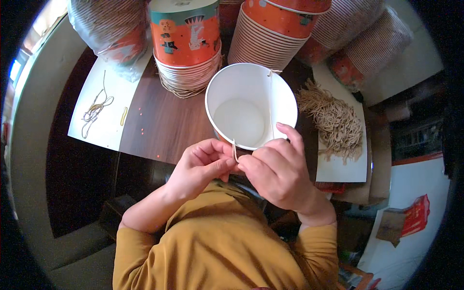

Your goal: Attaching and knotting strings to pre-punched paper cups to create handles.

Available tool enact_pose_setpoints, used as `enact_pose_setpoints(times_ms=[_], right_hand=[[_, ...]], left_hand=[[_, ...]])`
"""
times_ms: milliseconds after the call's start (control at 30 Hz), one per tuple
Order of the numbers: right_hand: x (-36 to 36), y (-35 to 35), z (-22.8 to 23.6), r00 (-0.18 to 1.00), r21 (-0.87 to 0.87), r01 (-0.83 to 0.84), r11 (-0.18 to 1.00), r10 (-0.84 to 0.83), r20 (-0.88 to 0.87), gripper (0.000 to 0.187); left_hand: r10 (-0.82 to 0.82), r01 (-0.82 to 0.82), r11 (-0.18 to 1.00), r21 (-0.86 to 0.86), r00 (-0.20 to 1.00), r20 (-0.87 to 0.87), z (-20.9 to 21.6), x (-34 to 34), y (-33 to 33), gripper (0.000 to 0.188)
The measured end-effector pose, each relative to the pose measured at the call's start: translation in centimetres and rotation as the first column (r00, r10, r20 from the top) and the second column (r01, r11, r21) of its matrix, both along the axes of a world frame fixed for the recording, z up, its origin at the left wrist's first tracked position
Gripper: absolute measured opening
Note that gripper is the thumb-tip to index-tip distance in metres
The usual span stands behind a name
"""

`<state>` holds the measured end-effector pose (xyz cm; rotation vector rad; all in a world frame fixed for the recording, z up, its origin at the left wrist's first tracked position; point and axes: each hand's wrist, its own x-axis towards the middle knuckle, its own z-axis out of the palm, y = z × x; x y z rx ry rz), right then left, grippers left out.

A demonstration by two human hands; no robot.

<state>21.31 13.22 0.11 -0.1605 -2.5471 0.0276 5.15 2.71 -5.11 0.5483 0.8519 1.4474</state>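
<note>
A white-lined paper bucket (230, 89) stands at the table's front edge with its mouth tilted toward me. A thin tan string (234, 147) comes up at its near rim. My left hand (205, 162) pinches this string between thumb and fingers. Right beside it, my right hand (280, 169) is closed on the same string, little finger raised near the rim. Both hands are just outside the bucket's near side. At the far rim a small knot (271, 73) shows, and a line of string (271, 104) stretches from it across the opening. The fingertips partly hide the near end.
Behind the bucket rise two stacks of orange printed buckets, one left (186, 41) and one right (270, 34). Plastic-wrapped stacks stand at far left (108, 29) and far right (372, 43). A heap of tan strings (336, 123) lies right; loose cord (96, 111) lies on white board left.
</note>
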Motion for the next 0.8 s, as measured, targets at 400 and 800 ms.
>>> enact_pose_setpoints(times_ms=[400, 800], right_hand=[[0.5, -0.2, 0.3, 0.996, -0.142, 0.033, 0.989, -0.044, -0.073, 0.012], [0.3, -0.6, 0.0, 0.982, -0.328, -0.189, 0.926, 0.178, -0.063, 0.01]], left_hand=[[0.091, 0.077, 0.982, 0.175, 0.617, -0.782, 0.5, -0.6, -0.4, 0.013], [-0.064, 0.048, 0.994, -0.094, 0.982, -0.179, 0.1, -0.4, -0.5, 0.025]])
